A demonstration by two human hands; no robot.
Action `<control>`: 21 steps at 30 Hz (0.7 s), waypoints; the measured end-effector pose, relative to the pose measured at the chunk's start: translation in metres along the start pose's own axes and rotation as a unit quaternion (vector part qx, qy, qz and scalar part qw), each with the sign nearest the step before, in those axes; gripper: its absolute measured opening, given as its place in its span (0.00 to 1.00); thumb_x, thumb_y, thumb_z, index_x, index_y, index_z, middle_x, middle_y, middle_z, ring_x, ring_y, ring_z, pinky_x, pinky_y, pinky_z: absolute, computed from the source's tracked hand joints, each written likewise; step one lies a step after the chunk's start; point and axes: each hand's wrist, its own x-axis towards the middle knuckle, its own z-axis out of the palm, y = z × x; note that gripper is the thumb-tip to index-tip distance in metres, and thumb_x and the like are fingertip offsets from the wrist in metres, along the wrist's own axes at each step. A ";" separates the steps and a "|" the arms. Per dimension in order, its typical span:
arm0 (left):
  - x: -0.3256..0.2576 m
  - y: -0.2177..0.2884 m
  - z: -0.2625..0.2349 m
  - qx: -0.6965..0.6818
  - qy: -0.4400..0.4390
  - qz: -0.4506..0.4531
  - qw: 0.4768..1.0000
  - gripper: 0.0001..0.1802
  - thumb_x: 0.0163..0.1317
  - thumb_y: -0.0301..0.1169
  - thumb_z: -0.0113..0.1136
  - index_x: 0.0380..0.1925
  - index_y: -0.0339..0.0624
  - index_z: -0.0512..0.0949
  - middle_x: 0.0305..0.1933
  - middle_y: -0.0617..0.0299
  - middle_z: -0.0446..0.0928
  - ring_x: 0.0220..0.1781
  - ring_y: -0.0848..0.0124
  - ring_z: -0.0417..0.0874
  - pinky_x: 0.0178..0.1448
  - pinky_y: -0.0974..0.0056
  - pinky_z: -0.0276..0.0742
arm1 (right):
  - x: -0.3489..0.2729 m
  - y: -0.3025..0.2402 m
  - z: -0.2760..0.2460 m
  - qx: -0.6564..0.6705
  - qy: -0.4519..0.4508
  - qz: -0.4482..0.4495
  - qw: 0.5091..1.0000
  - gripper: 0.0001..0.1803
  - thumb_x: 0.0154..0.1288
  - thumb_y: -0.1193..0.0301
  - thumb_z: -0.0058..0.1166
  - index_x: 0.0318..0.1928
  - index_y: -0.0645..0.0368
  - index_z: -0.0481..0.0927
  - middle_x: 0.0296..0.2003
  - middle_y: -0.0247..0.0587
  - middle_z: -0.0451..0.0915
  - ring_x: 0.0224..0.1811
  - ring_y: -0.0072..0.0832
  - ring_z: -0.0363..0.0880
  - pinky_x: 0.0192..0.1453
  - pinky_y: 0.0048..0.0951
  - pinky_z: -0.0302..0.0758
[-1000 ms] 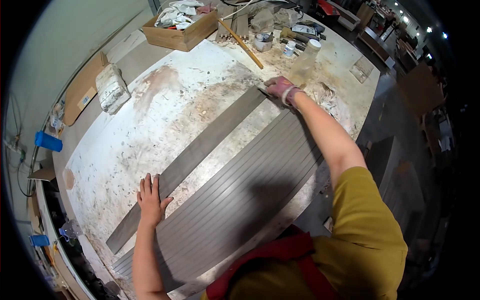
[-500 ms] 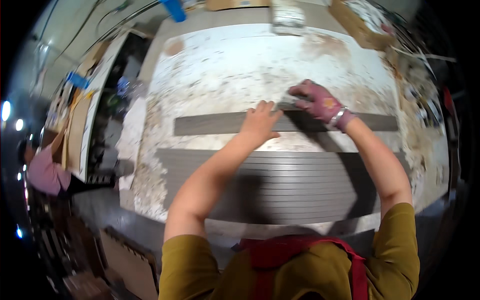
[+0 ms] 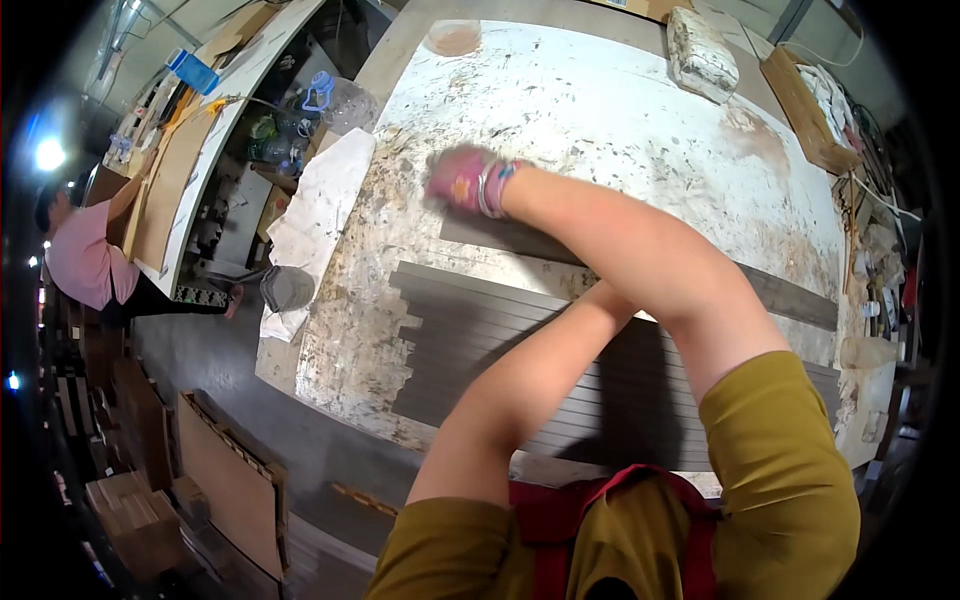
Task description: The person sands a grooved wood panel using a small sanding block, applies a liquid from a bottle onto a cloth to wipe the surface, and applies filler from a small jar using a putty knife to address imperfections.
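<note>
My right hand (image 3: 465,182), in a pink glove with a flower mark and a light band at the wrist, is closed at the left end of a single grey plank (image 3: 790,295). Motion smears its fingers, and whatever they grip cannot be made out. My right forearm crosses over my left forearm (image 3: 535,375) and hides my left hand, which is near the middle of that plank. On the near side lies a panel of several narrow grey strips (image 3: 440,325), side by side with staggered left ends. Shadows of my arms fall across it.
The stained white worktop (image 3: 590,120) carries a whitish block (image 3: 703,55) at the back and an open carton (image 3: 815,115) at the back right. A pale cloth (image 3: 320,210) and a grey container (image 3: 288,290) are at the left edge. Further left, a person in pink (image 3: 90,255) stands at another bench.
My right hand has swept left along the single plank to its left end. My right arm now crosses my left arm and covers the left hand. The whole view has turned and shifted.
</note>
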 end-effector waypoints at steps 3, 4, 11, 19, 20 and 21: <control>0.007 -0.009 0.005 -0.007 -0.016 -0.013 1.000 0.16 0.62 0.34 0.51 0.49 0.44 0.76 0.49 0.51 0.77 0.49 0.60 0.79 0.50 0.56 0.75 | -0.006 0.026 -0.019 0.108 0.070 0.149 0.980 0.15 0.59 0.71 0.48 0.44 0.56 0.83 0.41 0.53 0.81 0.44 0.50 0.80 0.49 0.42 0.77; 0.010 -0.015 0.005 -0.006 -0.031 -0.023 0.999 0.15 0.62 0.33 0.52 0.47 0.44 0.77 0.48 0.52 0.78 0.48 0.61 0.80 0.49 0.57 0.76 | -0.029 0.026 -0.034 0.088 0.069 0.109 0.988 0.14 0.60 0.72 0.48 0.45 0.56 0.82 0.41 0.52 0.80 0.45 0.49 0.79 0.49 0.41 0.76; 0.029 -0.040 -0.042 0.082 -0.184 -0.019 0.979 0.23 0.60 0.49 0.57 0.45 0.44 0.80 0.47 0.50 0.76 0.49 0.54 0.78 0.49 0.53 0.78 | -0.211 0.119 -0.053 0.277 0.299 0.118 0.906 0.17 0.62 0.70 0.58 0.52 0.60 0.78 0.43 0.42 0.78 0.49 0.34 0.77 0.55 0.31 0.73; -0.005 -0.024 -0.021 0.032 -0.197 0.092 0.976 0.41 0.50 0.46 0.69 0.62 0.39 0.65 0.54 0.42 0.68 0.56 0.48 0.70 0.57 0.53 0.70 | -0.443 0.166 -0.021 0.381 0.398 0.332 0.766 0.20 0.62 0.68 0.59 0.54 0.62 0.78 0.46 0.35 0.80 0.45 0.23 0.75 0.50 0.25 0.72; 0.008 -0.014 -0.040 -0.006 -0.252 0.042 0.967 0.37 0.53 0.43 0.67 0.61 0.42 0.67 0.52 0.44 0.70 0.54 0.49 0.72 0.56 0.53 0.71 | -0.474 0.170 -0.014 0.382 0.420 0.342 0.749 0.20 0.62 0.69 0.59 0.54 0.62 0.78 0.45 0.34 0.80 0.43 0.21 0.75 0.49 0.24 0.72; 0.023 -0.006 -0.057 -0.031 -0.300 -0.016 0.953 0.28 0.56 0.41 0.63 0.56 0.42 0.72 0.50 0.47 0.73 0.52 0.50 0.75 0.56 0.54 0.72 | -0.505 0.174 -0.010 0.385 0.442 0.343 0.734 0.20 0.62 0.69 0.60 0.54 0.62 0.78 0.44 0.33 0.80 0.42 0.20 0.75 0.48 0.23 0.72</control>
